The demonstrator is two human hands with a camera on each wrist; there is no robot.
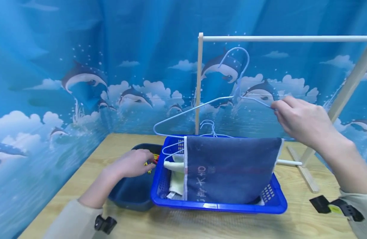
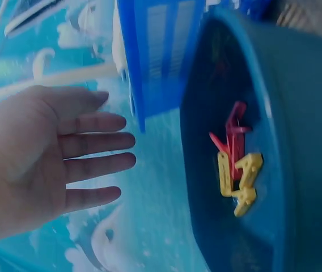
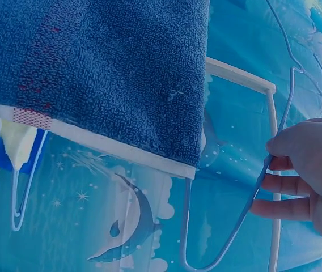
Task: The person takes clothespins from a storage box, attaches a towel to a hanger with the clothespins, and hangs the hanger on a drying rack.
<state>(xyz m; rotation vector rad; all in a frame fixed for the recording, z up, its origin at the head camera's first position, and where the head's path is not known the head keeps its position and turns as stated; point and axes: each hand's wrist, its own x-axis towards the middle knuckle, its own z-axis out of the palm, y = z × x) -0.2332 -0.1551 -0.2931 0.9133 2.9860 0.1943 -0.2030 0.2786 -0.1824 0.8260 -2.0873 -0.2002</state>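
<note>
My right hand (image 1: 306, 121) pinches the right shoulder of a pale blue wire hanger (image 1: 195, 108). Over that hanger's lower bar drapes a dark blue towel (image 1: 228, 169) with white edging, held above the blue basket (image 1: 279, 202). In the right wrist view, thumb and fingers grip the hanger wire (image 3: 261, 173) beside the towel. The left hand (image 1: 134, 163) hovers over a dark plastic bin (image 1: 132, 191). Its fingers look straight and spread in the left wrist view, holding nothing. Red and yellow clothespins (image 2: 237, 161) lie inside the bin.
More hangers (image 1: 213, 129) and a pale yellow cloth (image 1: 177, 181) sit in the basket. Behind it stands a wooden drying rack with a top rail (image 1: 276, 39) and a foot (image 1: 304, 171) on the right. A dolphin-print curtain (image 1: 141, 73) surrounds the wooden table (image 1: 90, 166).
</note>
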